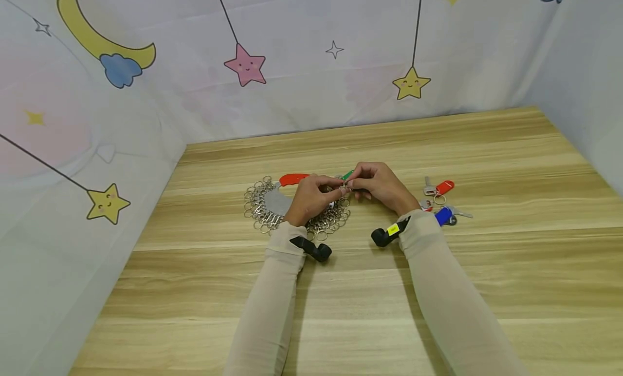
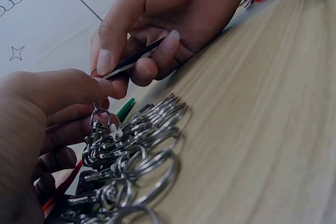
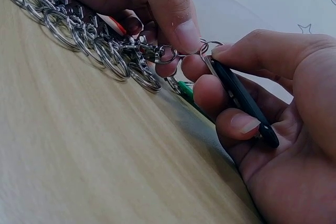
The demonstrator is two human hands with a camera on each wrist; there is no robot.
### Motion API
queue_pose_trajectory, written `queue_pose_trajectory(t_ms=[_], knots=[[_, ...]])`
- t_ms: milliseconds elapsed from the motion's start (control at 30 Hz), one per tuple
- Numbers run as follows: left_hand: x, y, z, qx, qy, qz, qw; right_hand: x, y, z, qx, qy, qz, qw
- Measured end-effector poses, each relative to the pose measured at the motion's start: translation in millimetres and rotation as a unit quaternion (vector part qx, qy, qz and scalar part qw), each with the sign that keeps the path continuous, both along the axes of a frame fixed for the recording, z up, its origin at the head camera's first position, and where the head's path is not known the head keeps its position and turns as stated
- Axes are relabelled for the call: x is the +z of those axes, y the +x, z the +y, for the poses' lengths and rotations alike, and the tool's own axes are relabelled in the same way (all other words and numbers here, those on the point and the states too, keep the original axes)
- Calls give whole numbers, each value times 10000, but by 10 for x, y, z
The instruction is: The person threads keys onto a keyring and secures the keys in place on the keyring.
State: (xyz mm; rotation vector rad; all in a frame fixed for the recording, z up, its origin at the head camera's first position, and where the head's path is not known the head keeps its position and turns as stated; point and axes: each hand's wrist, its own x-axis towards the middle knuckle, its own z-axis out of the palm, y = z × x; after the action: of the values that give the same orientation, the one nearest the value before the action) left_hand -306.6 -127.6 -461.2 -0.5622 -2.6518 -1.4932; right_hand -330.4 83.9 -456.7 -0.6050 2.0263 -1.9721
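A grey plate (image 1: 277, 202) with a red handle (image 1: 293, 178) lies on the table, its curved edge hung with several swivel clasps and split key rings (image 1: 255, 209). Over its right side, my left hand (image 1: 311, 196) pinches a key ring (image 3: 203, 45) joined to one of the clasps (image 3: 157, 53). My right hand (image 1: 382, 184) grips a slim black object (image 3: 244, 103) with a metal edge, its end right at that ring. Fingertips partly hide where the two meet. A green tag (image 3: 186, 88) shows just below the fingers.
On the table (image 1: 350, 311), right of my right hand, lie keys (image 1: 429, 190) with a red tag (image 1: 445, 187) and a blue tag (image 1: 443, 216), the blue one partly behind the sleeve. A printed cloth (image 1: 302, 100) hangs along the table's back edge.
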Motion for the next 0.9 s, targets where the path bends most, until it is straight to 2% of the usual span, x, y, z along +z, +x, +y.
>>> queue_pose_trajectory(t_ms=[733, 900], knots=[[-8, -1, 0, 15, 4, 29, 10000, -17, -11, 12, 129, -13, 147, 9998], [-11, 1, -1, -78, -24, 110, 9999, -19, -20, 10, 132, 30, 89, 9999]])
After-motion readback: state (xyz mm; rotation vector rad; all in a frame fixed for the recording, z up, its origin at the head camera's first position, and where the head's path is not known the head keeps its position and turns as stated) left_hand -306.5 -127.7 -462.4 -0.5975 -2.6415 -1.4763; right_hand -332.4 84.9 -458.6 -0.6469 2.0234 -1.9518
